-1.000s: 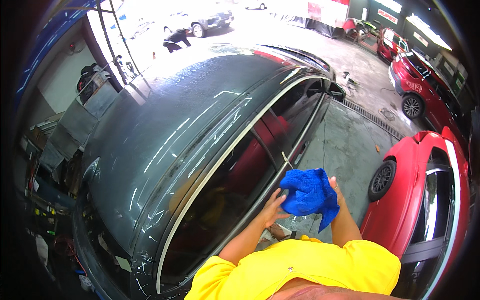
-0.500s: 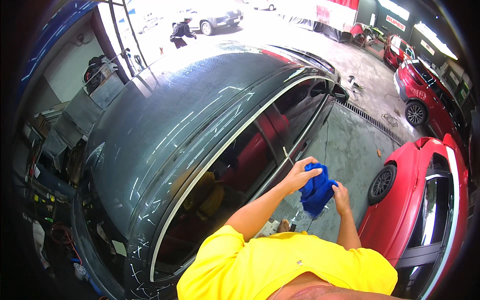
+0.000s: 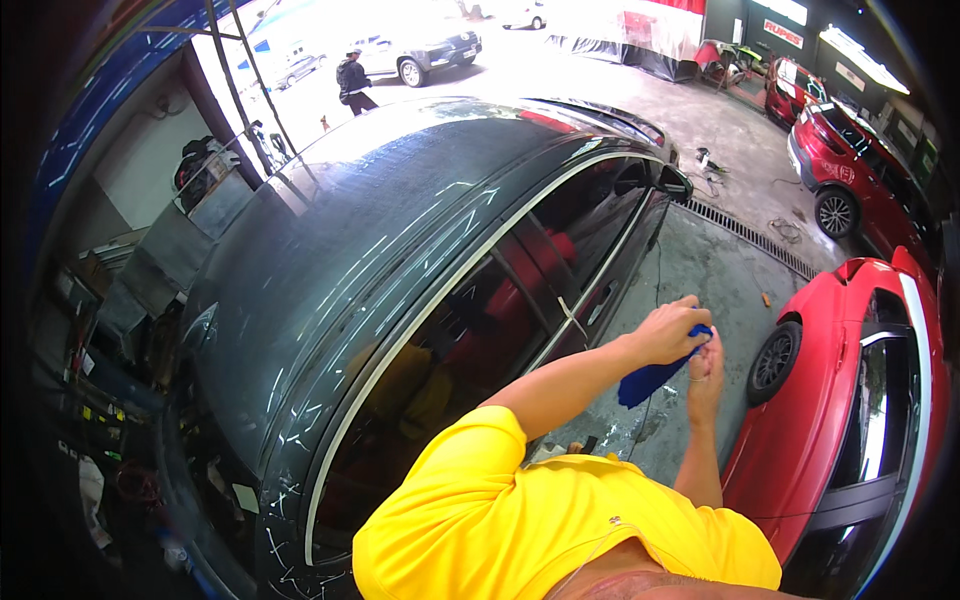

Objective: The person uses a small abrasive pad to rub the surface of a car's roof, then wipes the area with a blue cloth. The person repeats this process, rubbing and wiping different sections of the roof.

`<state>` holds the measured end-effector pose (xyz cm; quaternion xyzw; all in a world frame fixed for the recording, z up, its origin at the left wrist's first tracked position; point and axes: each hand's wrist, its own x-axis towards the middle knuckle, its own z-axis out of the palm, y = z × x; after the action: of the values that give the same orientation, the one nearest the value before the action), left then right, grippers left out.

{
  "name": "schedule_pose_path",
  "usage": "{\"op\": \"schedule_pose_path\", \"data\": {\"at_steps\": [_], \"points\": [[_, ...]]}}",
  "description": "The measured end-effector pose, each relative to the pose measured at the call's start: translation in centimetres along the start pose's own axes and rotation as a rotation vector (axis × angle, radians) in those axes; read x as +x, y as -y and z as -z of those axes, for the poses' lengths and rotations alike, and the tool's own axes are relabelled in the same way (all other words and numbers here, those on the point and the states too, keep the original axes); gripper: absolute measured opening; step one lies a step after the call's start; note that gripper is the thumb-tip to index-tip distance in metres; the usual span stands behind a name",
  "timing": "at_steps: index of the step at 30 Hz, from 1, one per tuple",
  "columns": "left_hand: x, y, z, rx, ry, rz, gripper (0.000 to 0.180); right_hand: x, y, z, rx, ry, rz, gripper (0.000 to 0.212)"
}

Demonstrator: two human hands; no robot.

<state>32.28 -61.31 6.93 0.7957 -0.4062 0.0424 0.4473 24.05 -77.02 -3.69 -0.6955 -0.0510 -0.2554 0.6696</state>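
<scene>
Sloping toward the lower left, right of frame centre, the cloth (image 3: pixel 648 383) hung below the left hand (image 3: pixel 670 332) and left of the right hand (image 3: pixel 706 362), both hands' fingers closed on its top.

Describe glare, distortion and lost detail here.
Head view: daylight washes out the ground outside; head view: white reflections streak the dark car; head view: its outline bows, likely exaggerated by the lens; head view: the blue cloth looks dark, folds hard to read.
</scene>
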Motion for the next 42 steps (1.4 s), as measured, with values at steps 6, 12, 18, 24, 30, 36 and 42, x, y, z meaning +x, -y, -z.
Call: {"op": "schedule_pose_path", "data": {"at_steps": [6, 12, 18, 24, 30, 36, 42], "points": [[0.7, 2.2, -0.6, -0.026, 0.007, 0.068, 0.029, -0.3, -1.4, 0.0, -0.303, 0.006, -0.093, 0.019], [-1.5, 4.2, 0.2, 0.012, 0.174, 0.082, 0.037, -1.0, -2.9, 1.4, -0.417, 0.018, -0.091, 0.023], [-2.4, 3.5, 1.5, -0.233, 0.127, 0.202, 0.033, -1.4, -1.0, 1.0, -0.468, 0.19, 0.041, 0.027], [-1.9, 3.0, 2.1, -0.327, 0.112, 0.2, 0.031, -1.6, -7.2, 5.0, -0.538, -0.025, 0.028, 0.028], [-2.4, 7.2, 2.1, -0.042, 0.515, 0.414, 0.039, 0.2, -12.7, 9.6, -0.356, -0.183, -0.284, 0.02], [-2.4, 7.9, -1.2, -0.724, -0.056, 0.552, 0.031, 3.6, -4.0, 6.6, 0.445, -0.109, -0.664, 0.019], [-1.5, 2.5, -5.3, -0.667, 0.053, 0.227, 0.087, 6.8, 4.7, 1.3, 0.627, 0.057, -0.645, 0.013]]}}
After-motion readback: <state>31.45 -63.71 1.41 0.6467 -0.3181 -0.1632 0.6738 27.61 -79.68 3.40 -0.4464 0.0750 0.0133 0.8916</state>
